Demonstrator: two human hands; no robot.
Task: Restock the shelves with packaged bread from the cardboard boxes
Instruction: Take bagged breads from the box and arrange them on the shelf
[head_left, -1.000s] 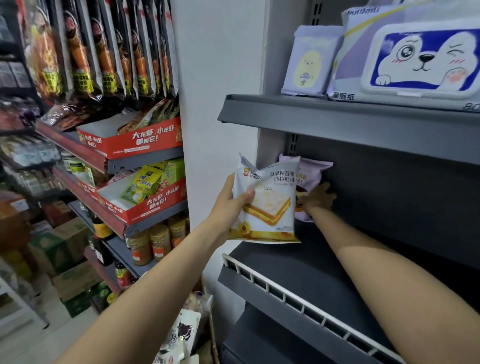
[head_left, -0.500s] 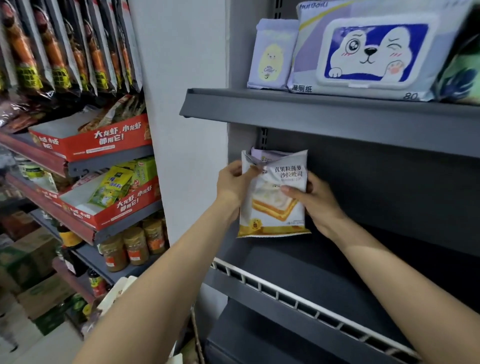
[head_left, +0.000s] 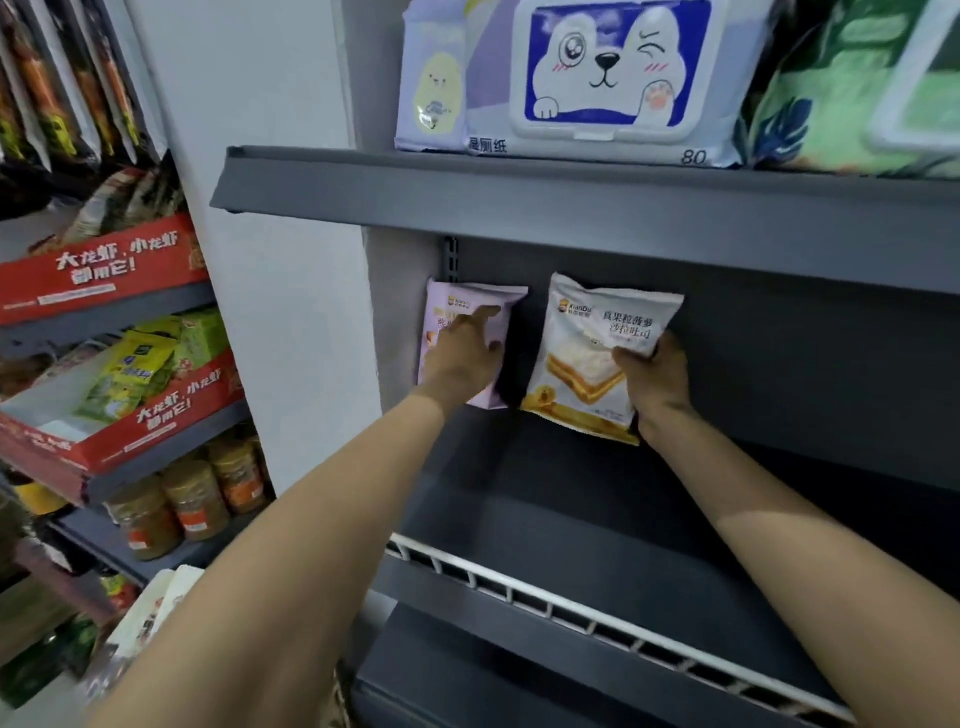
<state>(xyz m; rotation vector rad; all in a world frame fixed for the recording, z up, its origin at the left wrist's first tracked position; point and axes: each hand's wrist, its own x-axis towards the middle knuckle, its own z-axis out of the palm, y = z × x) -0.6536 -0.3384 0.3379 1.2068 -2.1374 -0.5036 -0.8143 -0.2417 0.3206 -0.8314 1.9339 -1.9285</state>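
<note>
Two bread packs stand upright at the back left of the dark grey shelf (head_left: 597, 525). The lilac pack (head_left: 441, 317) is nearest the left wall; my left hand (head_left: 465, 356) lies flat against its front, fingers pointing up. Just right of it stands a white and yellow sandwich-bread pack (head_left: 582, 358). My right hand (head_left: 657, 382) grips that pack's right edge, thumb on the front. Both packs lean back toward the shelf's rear panel. No cardboard box is clearly visible.
A white wire rail (head_left: 597, 618) runs along the shelf's front edge. The shelf above (head_left: 519, 202) carries wet-wipe packs (head_left: 602, 78). To the left, another rack holds red display boxes (head_left: 104, 265), snack bags and jars (head_left: 192, 499). More packaged goods sit low at the left (head_left: 150, 613).
The white pack passed from my left hand to my right and moved right, beside the lilac pack. My left hand shifted onto the lilac pack. The camera moved closer.
</note>
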